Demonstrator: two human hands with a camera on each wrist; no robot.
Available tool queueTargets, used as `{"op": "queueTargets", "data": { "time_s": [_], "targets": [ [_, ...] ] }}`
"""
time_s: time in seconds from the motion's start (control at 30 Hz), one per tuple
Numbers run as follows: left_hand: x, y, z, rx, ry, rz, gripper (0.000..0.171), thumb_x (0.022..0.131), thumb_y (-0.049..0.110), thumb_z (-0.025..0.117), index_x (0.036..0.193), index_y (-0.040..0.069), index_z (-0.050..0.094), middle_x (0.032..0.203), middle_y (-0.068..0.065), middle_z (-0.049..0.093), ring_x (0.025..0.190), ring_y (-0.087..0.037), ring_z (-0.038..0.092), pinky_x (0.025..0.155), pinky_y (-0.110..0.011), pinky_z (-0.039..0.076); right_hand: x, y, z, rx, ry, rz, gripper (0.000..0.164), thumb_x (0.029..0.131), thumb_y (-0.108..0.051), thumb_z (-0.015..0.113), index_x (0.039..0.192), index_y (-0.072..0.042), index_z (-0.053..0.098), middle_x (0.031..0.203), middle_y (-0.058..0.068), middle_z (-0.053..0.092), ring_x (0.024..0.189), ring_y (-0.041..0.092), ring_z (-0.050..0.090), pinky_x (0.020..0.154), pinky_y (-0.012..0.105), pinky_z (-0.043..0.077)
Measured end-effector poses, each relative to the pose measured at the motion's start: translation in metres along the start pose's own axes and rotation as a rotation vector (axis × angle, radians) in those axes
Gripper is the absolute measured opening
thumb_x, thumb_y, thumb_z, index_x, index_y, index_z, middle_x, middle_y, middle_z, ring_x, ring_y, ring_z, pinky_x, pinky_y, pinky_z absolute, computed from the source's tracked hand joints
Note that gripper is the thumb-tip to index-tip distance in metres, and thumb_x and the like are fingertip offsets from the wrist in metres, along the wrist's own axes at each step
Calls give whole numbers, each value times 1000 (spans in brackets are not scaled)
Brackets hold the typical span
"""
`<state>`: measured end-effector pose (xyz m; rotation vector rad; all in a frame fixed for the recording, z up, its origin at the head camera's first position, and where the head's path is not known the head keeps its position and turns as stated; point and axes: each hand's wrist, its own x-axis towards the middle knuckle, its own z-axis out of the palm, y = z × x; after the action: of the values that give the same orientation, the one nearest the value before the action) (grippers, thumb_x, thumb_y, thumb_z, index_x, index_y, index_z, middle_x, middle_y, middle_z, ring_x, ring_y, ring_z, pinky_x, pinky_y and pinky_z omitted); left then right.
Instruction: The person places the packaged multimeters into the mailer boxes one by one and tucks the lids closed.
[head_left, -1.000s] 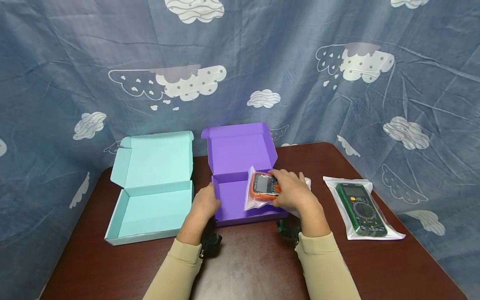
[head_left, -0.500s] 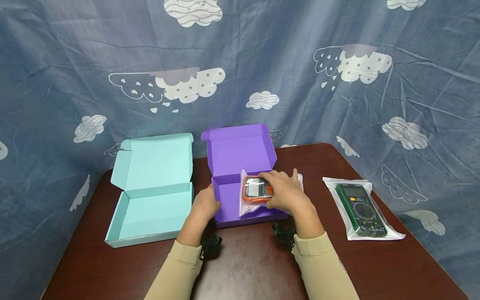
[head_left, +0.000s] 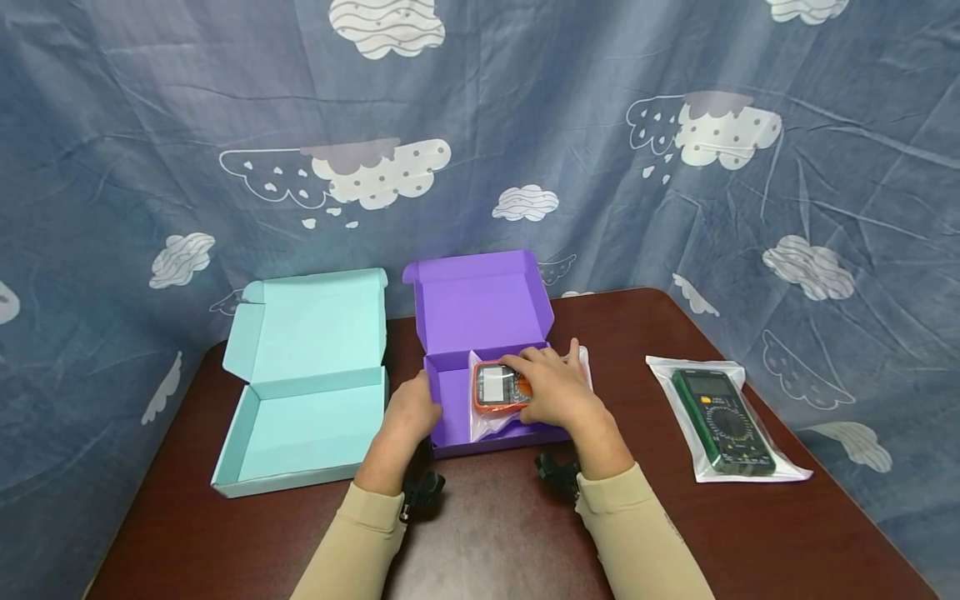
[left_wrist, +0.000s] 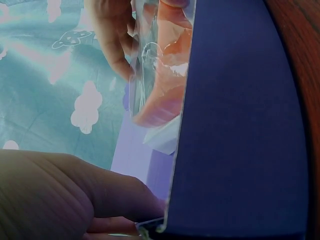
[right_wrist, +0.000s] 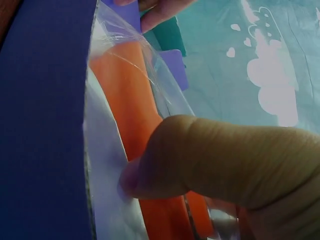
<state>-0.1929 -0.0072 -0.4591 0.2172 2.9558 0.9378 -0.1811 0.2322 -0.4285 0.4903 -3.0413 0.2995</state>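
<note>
An orange multimeter in a clear plastic bag lies tilted over the open purple box, partly inside it. My right hand grips the multimeter across its body; in the right wrist view the thumb presses along its orange side through the bag. At the purple box's left wall, my left hand pinches the wall edge, thumb on the inside, as the left wrist view shows with the hand at the box corner. The multimeter's right part is hidden under my right hand.
An open mint-green box stands left of the purple one, its lid raised. On the right of the brown table lies a green multimeter in a clear bag. A blue cloud-patterned cloth hangs behind.
My right hand has moved left and a little down with the orange multimeter, bringing it further over and into the purple box. My left hand stays at the box's left wall.
</note>
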Motion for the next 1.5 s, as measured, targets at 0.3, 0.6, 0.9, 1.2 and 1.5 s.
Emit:
{"op": "queueTargets", "data": {
  "time_s": [0.3,0.6,0.9,1.2,1.5],
  "targets": [
    [1,0,0,11,9,3,55,87,-2,67,138,-14,51,109,-28,68,89,-34,68,77,-49,56,6,-3,10,2,6,-39,93,63,-21,95,148,-22,57,140,10,57,130,35,49,110,77,-4],
    [0,1,0,12,10,9,54,88,-2,67,137,-15,51,108,-28,69,85,-31,66,75,-47,57,8,-8,21,16,30,-77,89,63,-19,94,145,-21,59,140,11,58,130,34,49,111,76,-1],
    [0,2,0,7,8,13,58,87,-2,67,141,-16,48,112,-30,68,88,-32,67,76,-48,57,12,-7,28,41,25,-86,90,64,-17,92,147,-21,58,142,12,56,132,34,48,111,76,-3],
    [-1,1,0,10,9,9,57,87,-3,67,139,-16,49,111,-30,68,89,-33,67,76,-48,57,13,-6,31,66,24,-95,92,63,-17,92,148,-21,56,143,12,55,132,34,48,112,75,-2],
    [-1,2,0,12,9,1,61,88,-1,68,143,-16,46,118,-31,66,94,-34,68,81,-50,57,15,-9,36,89,34,-102,90,65,-18,90,148,-23,56,143,10,55,133,31,47,113,73,0]
  ]
}}
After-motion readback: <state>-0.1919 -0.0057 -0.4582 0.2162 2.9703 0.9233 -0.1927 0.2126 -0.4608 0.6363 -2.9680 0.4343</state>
